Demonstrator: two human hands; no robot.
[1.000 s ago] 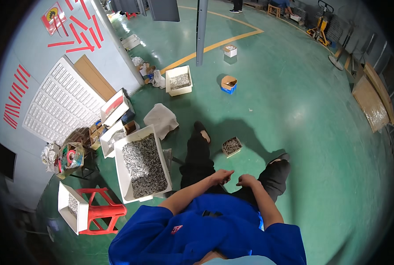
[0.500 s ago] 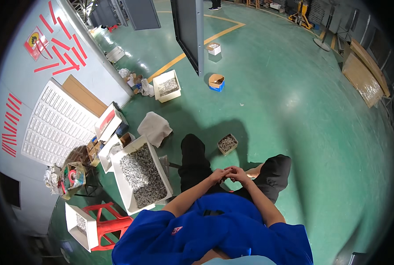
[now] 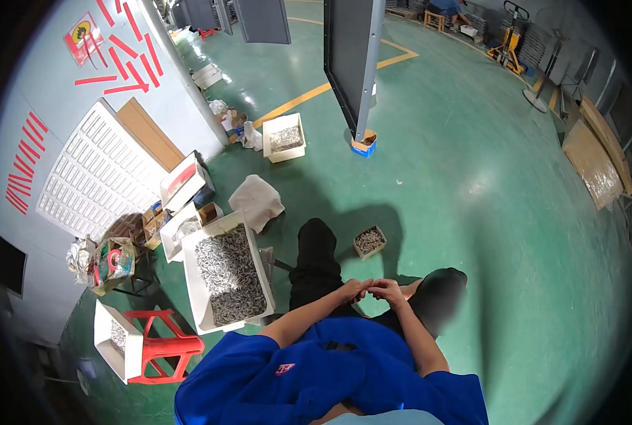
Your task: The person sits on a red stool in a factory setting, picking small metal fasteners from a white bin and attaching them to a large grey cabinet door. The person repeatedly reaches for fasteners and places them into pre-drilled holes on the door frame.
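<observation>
My left hand (image 3: pixel 352 289) and my right hand (image 3: pixel 388 290) meet fingertip to fingertip above my lap, pinching something too small to make out. I sit in a blue shirt with black trousers, one leg stretched forward. A big white tray (image 3: pixel 192 283) full of small grey metal parts lies by my left forearm. A small cardboard box (image 3: pixel 369 241) of the same grey parts stands on the green floor just beyond my hands.
A red plastic stool (image 3: pixel 166 347) carries a white box (image 3: pixel 117 338) at lower left. More white boxes (image 3: pixel 283 136), a white cloth (image 3: pixel 257 200) and clutter line the left wall. A dark panel on a post (image 3: pixel 362 64) stands ahead, with a pallet truck (image 3: pixel 508 51) far off.
The view has tilted, so everything sits lower in the picture. My hands stay together over my lap, with the fingers working closer against each other.
</observation>
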